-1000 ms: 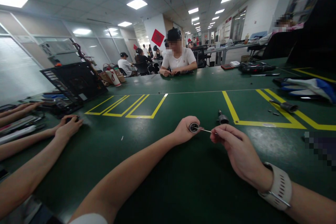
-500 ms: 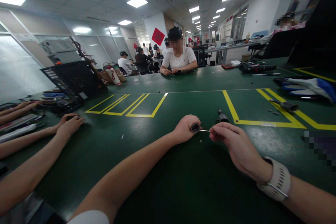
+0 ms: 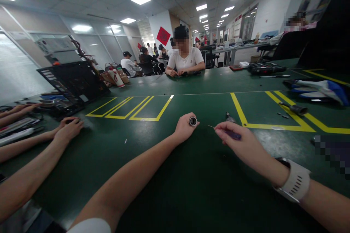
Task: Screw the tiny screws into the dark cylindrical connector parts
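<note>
My left hand is closed around a round metal cylinder, its open, ring-like end turned toward me. The rest of the cylinder is hidden by my fingers. In my right hand, thumb and fingers pinch a thin-shafted hand tool with a dark purple handle. Its fine metal tip points left at the cylinder, with a gap between them. Just beyond my right fingers stands a dark pointed metal part, partly covered by the hand.
Yellow tape marks the green table. A metal socket-like part and small bits lie right, near blue-and-white gloves. Co-workers' arms rest at left beside a black frame. A person sits opposite.
The tool's tip, earlier at the cylinder's opening, is now apart from it. My left hand has moved left and up with the cylinder, its open end turned more toward me.
</note>
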`<state>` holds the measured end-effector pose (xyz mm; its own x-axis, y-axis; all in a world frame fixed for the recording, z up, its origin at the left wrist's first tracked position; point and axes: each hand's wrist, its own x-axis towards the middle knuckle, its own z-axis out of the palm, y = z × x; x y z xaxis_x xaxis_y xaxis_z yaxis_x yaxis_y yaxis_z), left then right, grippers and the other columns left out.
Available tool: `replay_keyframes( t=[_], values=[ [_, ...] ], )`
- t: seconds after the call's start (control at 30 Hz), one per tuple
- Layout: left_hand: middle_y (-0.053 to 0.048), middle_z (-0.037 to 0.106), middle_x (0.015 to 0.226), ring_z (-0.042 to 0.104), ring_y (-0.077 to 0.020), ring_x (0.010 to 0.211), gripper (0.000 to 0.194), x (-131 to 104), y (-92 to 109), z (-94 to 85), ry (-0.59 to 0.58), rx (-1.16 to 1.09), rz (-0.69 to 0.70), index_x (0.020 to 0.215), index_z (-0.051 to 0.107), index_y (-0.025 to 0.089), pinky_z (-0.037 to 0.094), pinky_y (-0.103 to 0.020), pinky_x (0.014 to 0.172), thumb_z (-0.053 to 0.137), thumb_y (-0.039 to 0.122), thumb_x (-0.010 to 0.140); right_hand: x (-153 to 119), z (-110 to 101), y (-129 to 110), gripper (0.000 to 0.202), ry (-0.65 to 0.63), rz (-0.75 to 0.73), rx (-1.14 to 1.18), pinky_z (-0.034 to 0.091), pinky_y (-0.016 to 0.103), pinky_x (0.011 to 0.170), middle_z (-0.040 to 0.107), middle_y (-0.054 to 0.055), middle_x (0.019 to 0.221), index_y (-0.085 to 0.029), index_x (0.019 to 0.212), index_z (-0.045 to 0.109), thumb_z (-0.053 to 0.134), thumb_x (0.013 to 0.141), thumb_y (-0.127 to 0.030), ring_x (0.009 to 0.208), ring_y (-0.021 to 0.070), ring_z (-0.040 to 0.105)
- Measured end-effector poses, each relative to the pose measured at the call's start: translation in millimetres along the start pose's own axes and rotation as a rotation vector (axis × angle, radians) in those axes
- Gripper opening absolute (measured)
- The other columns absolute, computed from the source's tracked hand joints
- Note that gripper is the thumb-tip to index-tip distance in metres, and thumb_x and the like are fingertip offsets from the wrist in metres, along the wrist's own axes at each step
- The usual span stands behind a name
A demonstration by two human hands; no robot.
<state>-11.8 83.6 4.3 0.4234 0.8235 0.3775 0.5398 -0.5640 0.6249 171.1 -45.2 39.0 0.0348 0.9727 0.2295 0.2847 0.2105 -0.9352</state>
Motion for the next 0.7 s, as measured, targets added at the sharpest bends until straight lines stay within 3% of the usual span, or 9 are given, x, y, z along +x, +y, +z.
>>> replay_keyframes(
  t=[0.1, 0.2, 0.33, 0.5, 0.6, 0.7],
  values=[
    [0.005, 0.048, 0.065, 0.044, -0.0103, 0.06, 0.017, 1.5, -3.7, -1.3, 0.078, -0.038, -0.061, 0.07, 0.051, 0.016, 0.034, -0.023, 0.057, 0.065, 0.024, 0.07, -1.9, -5.4, -0.1, 0.009, -0.201, -0.175, -0.363, 0.039, 0.032, 0.058, 0.063, 0.003, 0.077, -0.025, 0.071, 0.068, 0.063, 0.07, -0.018, 0.066, 0.019, 0.055],
    [0.006, 0.046, 0.063, 0.043, -0.0098, 0.059, 0.018, 1.8, -5.2, -0.8, 0.099, -0.083, -0.069, 0.069, 0.05, 0.016, 0.033, -0.023, 0.056, 0.066, 0.025, 0.069, -6.8, -4.4, 7.7, 0.021, -0.288, -0.234, -0.412, 0.04, 0.029, 0.053, 0.062, 0.001, 0.078, -0.026, 0.073, 0.067, 0.062, 0.064, -0.007, 0.062, 0.017, 0.055],
    [0.006, 0.044, 0.06, 0.042, -0.0095, 0.058, 0.02, 1.8, -4.3, 1.5, 0.109, -0.099, -0.056, 0.066, 0.048, 0.016, 0.032, -0.023, 0.055, 0.067, 0.022, 0.067, -9.3, 4.8, 16.5, 0.032, -0.32, -0.353, -0.494, 0.045, 0.03, 0.059, 0.061, 0.003, 0.089, -0.025, 0.085, 0.065, 0.05, 0.071, -0.001, 0.071, 0.0175, 0.056],
    [0.006, 0.044, 0.059, 0.042, -0.0093, 0.057, 0.019, 1.8, -4.1, 2.5, 0.107, -0.096, -0.043, 0.065, 0.048, 0.016, 0.032, -0.022, 0.055, 0.066, 0.021, 0.067, -2.2, 14.6, 22.1, 0.029, -0.314, -0.385, -0.594, 0.05, 0.036, 0.072, 0.058, 0.008, 0.106, -0.02, 0.098, 0.058, 0.043, 0.08, -0.002, 0.087, 0.0204, 0.058],
    [0.006, 0.045, 0.06, 0.042, -0.0095, 0.056, 0.019, 1.4, -3.7, 1.3, 0.078, -0.1, -0.028, 0.066, 0.049, 0.016, 0.033, -0.022, 0.054, 0.067, 0.025, 0.067, 0.1, 13.3, 23.8, 0.024, -0.269, -0.4, -0.48, 0.052, 0.037, 0.074, 0.059, 0.006, 0.104, -0.022, 0.098, 0.057, 0.044, 0.084, -0.008, 0.088, 0.0202, 0.06],
    [0.005, 0.047, 0.062, 0.043, -0.0092, 0.057, 0.021, -0.9, 0.5, 0.5, 0.023, -0.163, 0.024, 0.067, 0.049, 0.016, 0.035, -0.022, 0.055, 0.067, 0.026, 0.068, -3.5, 8.6, 18.8, 0.018, -0.136, -0.451, -0.309, 0.05, 0.038, 0.079, 0.062, 0.005, 0.102, -0.024, 0.098, 0.058, 0.047, 0.086, -0.016, 0.092, 0.0207, 0.06]
  ],
)
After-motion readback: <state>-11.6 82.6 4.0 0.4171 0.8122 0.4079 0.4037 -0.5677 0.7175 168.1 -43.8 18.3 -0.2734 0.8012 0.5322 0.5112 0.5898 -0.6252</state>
